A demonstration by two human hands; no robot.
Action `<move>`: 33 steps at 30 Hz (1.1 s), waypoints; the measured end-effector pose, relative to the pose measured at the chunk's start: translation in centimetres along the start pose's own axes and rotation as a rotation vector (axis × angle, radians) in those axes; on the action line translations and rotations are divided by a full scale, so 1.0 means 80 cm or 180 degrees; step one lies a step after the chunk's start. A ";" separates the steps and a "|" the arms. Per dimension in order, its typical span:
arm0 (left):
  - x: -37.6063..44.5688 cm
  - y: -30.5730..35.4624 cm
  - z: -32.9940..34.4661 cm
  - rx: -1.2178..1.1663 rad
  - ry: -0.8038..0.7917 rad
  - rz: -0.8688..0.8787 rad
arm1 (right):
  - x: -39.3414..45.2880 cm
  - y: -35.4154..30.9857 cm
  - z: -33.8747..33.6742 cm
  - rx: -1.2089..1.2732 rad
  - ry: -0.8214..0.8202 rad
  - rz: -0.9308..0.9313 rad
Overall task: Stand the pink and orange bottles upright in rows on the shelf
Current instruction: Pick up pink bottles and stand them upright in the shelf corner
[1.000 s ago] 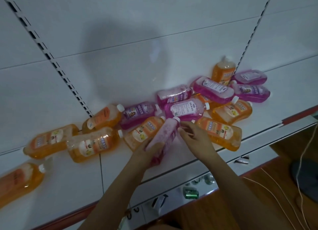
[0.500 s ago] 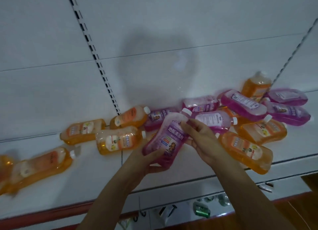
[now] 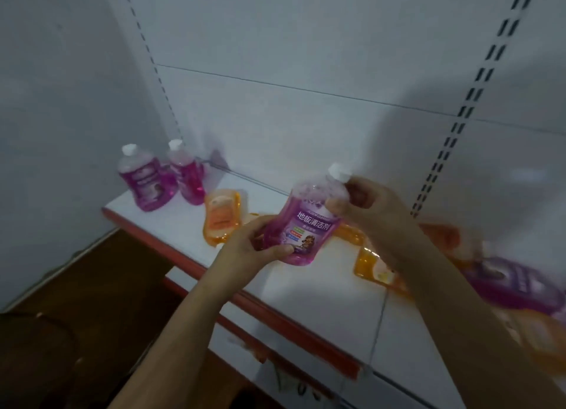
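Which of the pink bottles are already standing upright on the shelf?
The two pink bottles at the far left end of the shelf: front one, back one. Another is held in both hands, and one lies flat at far right.

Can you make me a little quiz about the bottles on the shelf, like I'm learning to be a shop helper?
1. How many pink bottles already stand upright at the left end of the shelf?
2. True or false: the orange bottle nearest the standing ones is upright.
3. Which hand grips the held pink bottle near its white cap: A) left hand, B) right hand?

Key:
1. Two: the front standing bottle and the back standing bottle.
2. False; it lies flat.
3. B; the right hand is at the neck, while the left hand holds the base.
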State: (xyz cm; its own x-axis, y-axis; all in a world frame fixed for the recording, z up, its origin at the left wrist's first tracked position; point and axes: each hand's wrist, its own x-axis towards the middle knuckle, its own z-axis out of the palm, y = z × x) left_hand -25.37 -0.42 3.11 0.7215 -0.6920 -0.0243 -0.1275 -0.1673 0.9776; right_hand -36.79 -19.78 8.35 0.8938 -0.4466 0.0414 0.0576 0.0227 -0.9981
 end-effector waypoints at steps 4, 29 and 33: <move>0.027 -0.029 -0.096 0.0048 0.0329 0.0117 | 0.075 0.006 0.097 -0.0205 -0.0070 -0.0158; 0.073 -0.155 -0.316 0.1285 0.1684 -0.0258 | 0.236 0.087 0.374 -0.2307 -0.0194 -0.0763; 0.057 -0.115 -0.295 0.1104 0.1691 0.0117 | 0.235 0.057 0.355 -0.2227 0.0358 -0.0964</move>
State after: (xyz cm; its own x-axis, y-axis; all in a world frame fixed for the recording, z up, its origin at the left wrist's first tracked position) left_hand -4.86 14.52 -1.08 0.9404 -0.2736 0.2020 -0.3073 -0.4295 0.8491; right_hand -7.05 -2.65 5.87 0.8310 -0.4324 0.3499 -0.0358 -0.6693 -0.7421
